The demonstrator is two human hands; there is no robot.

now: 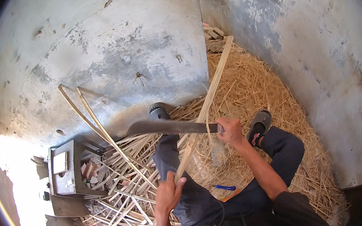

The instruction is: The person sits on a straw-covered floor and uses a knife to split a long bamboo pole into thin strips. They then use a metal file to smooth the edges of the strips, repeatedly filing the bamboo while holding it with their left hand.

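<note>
My left hand [168, 193] is closed around the lower part of a long, pale split bamboo strip [214, 83], which slants up and away to the right toward the wall corner. In my right hand [230, 132] is the handle of a machete [169, 127], its broad dark blade pointing left. The blade lies across the strip, a little above my left hand. A thin curled shaving [208, 125] hangs beside the strip near the blade's handle end. My fingers on the machete handle are partly hidden.
Two long bent strips [99, 128] lean on the far wall. Loose strips [125, 216] cover the floor at left, beside a wooden box [65, 167]. A heap of straw-like shavings [252, 79] fills the right. A blue tool [225, 187] lies between my legs.
</note>
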